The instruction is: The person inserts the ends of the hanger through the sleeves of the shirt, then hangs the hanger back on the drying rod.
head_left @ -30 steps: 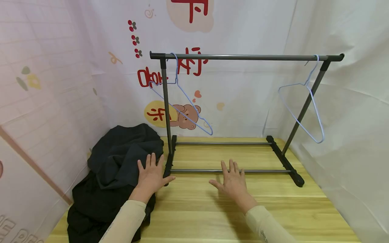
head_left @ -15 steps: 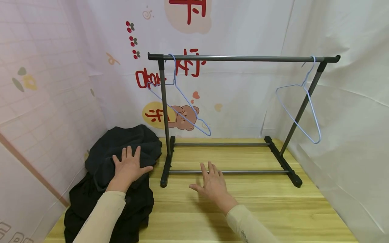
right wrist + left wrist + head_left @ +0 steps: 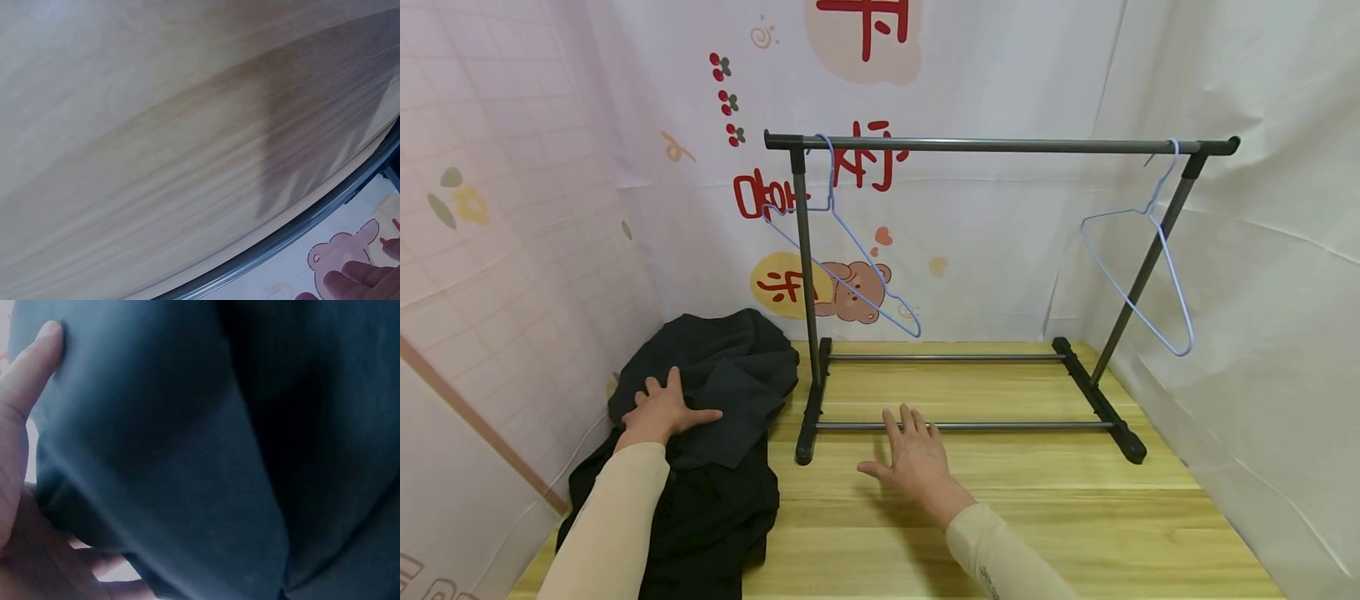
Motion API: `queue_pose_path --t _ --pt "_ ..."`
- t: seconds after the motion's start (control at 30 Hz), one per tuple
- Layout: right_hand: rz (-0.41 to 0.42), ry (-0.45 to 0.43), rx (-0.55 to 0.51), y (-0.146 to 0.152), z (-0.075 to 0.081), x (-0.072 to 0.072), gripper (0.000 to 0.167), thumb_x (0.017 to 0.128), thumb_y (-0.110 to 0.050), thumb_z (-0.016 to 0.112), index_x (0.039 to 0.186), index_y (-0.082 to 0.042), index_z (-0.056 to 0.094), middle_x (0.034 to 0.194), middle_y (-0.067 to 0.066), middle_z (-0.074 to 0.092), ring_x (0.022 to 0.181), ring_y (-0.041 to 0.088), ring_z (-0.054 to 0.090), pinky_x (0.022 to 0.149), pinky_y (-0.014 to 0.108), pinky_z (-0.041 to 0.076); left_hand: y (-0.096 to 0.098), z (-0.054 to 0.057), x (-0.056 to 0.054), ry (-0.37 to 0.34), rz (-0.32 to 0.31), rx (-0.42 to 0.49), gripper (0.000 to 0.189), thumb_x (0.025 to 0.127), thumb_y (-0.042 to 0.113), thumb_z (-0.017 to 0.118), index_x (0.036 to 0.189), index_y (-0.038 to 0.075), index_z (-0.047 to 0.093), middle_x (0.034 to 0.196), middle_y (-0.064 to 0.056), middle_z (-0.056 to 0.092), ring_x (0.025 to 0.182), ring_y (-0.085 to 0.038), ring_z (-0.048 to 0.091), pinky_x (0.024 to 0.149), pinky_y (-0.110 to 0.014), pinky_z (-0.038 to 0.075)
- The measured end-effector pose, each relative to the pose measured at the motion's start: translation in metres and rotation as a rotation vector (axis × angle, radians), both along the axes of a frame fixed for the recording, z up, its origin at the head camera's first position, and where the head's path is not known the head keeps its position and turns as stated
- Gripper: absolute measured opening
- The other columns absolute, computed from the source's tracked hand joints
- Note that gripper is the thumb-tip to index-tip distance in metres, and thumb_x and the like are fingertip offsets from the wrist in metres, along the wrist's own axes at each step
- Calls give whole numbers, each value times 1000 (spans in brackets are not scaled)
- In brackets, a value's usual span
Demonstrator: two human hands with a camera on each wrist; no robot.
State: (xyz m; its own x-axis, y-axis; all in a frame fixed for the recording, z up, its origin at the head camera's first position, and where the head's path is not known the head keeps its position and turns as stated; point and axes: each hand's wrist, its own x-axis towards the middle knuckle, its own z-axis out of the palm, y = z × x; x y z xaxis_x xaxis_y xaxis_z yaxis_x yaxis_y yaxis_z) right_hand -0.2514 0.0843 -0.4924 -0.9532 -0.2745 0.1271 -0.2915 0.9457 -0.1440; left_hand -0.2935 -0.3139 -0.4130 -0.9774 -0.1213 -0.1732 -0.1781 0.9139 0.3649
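Note:
A crumpled dark grey garment (image 3: 741,404) lies on top of black cloth (image 3: 718,521) at the left of the table. My left hand (image 3: 657,412) is at the left side of the grey garment, thumb stretched out to the right. Dark fabric (image 3: 181,462) fills most of the left wrist view, the thumb lying along it and the other fingers partly hidden behind its edge. Apart from everything it might hold, my right hand (image 3: 916,458) hovers over the wooden table, fingers spread, overlapping the rack's front lower bar (image 3: 1022,426) in the head view.
A dark metal clothes rack (image 3: 1000,145) stands toward the back of the wooden table (image 3: 1000,517). Blue hangers hang from it, one hanger (image 3: 857,229) near the left post and another hanger (image 3: 1168,250) near the right. Printed white cloth (image 3: 1000,217) walls the back and sides.
My left hand has moved left across the dark pile, from beside the rack's foot to the grey garment's left side. My right hand has shifted left. The view has turned slightly.

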Motion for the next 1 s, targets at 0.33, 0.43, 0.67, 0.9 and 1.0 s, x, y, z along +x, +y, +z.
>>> queue_pose_path --t 0.33,0.43,0.67,0.9,1.0 --pt "18 21 30 -6 -2 1 99 82 -78 54 155 -15 34 155 19 34 142 38 33 109 59 31 5 0 -11 -93 -39 -4 97 87 32 76 147 -18 19 143 -46 28 125 -62 36 97 -71 33" --pt "18 26 32 -5 -1 2 98 83 -78 53 155 -14 34 155 19 34 141 38 34 109 59 31 8 -3 -12 -55 -56 -37 67 89 21 73 136 -16 44 135 -43 43 117 -59 45 93 -71 35" --pt "9 31 20 -2 -1 2 98 83 -78 54 154 -14 35 155 19 34 141 37 33 109 59 30 18 0 -17 164 -37 -99 39 95 8 60 131 -6 58 124 -37 53 107 -56 49 87 -71 33" --pt "13 37 17 -2 -2 0 97 84 -77 55 154 -13 35 154 20 35 141 37 34 109 59 31 32 10 -23 324 -29 -19 35 99 7 52 132 -4 51 118 -35 54 94 -52 56 78 -64 44" --pt "9 20 6 -2 -2 -2 98 84 -76 55 156 -13 33 156 19 32 141 38 34 109 59 30 43 14 -22 364 -36 32 31 100 7 51 130 -1 52 115 -32 59 86 -47 59 72 -59 46"
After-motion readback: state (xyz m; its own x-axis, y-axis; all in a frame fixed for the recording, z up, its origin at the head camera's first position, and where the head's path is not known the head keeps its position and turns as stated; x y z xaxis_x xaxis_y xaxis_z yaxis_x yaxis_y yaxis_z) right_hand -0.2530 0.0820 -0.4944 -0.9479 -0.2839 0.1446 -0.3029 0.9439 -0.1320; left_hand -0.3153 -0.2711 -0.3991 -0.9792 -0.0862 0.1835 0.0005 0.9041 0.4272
